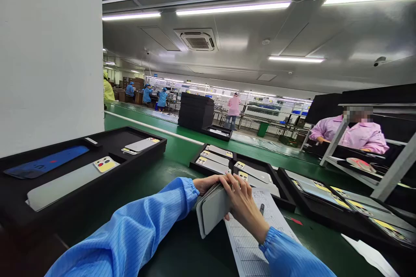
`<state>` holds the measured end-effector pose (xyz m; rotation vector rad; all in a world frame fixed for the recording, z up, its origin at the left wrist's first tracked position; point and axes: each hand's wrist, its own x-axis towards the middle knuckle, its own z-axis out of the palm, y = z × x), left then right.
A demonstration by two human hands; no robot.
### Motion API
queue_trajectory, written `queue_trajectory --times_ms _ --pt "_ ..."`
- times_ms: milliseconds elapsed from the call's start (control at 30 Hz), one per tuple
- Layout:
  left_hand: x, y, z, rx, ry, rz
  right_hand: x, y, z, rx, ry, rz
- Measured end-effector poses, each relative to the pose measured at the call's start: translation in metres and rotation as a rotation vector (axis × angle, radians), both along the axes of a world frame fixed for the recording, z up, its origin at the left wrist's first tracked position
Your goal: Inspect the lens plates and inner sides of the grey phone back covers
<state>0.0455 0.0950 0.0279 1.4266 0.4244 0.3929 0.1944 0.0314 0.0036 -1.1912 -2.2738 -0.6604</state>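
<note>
Both my hands hold one stack of thin grey phone-shaped panels (214, 210) above the green table (172, 160). My left hand (208, 183) wraps round the far left side of the stack, partly hidden behind it. Across its top and right side, my right hand (242, 199) has its fingers bent over the edges. Beneath my right hand lies a printed sheet (248, 242) with a dark pen (261, 209) on it. Just beyond the hands, a black tray (193, 165) holds several light panels (214, 158) with yellow camera areas.
At the left, a black tray (143, 160) holds a blue panel (48, 162) and grey panels. More panels fill a black tray (308, 210) at the right. A black stack (196, 110) stands farther back. A person in pink (354, 134) sits behind a metal frame (394, 169).
</note>
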Motion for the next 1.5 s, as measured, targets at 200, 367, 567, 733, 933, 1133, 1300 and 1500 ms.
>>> queue_trajectory --times_ms 200,367,567,733,933,1133,1300,1500 --pt "0.009 0.005 -0.003 -0.072 0.012 0.038 -0.006 -0.003 -0.001 -0.006 0.100 -0.037" --pt "0.010 0.004 0.001 0.060 -0.231 0.356 -0.014 -0.002 -0.005 -0.109 0.350 -0.016" --pt "0.006 -0.009 0.009 0.324 -0.485 0.565 -0.002 0.011 -0.015 -0.483 0.617 0.221" --pt "0.011 -0.024 0.012 0.450 -0.511 0.482 -0.001 0.005 -0.006 -0.630 0.786 0.305" --pt "0.008 -0.029 0.021 0.493 -0.430 0.311 -0.013 -0.004 -0.003 -0.633 0.914 0.263" --pt "-0.001 -0.027 0.034 0.508 -0.310 0.225 -0.018 -0.008 -0.009 -0.608 0.929 0.202" --pt "-0.002 -0.034 0.042 0.544 -0.269 0.236 -0.017 -0.011 -0.009 -0.589 0.904 0.154" --pt "0.002 -0.028 0.033 0.489 -0.280 0.247 -0.015 -0.011 -0.012 -0.675 0.862 0.154"
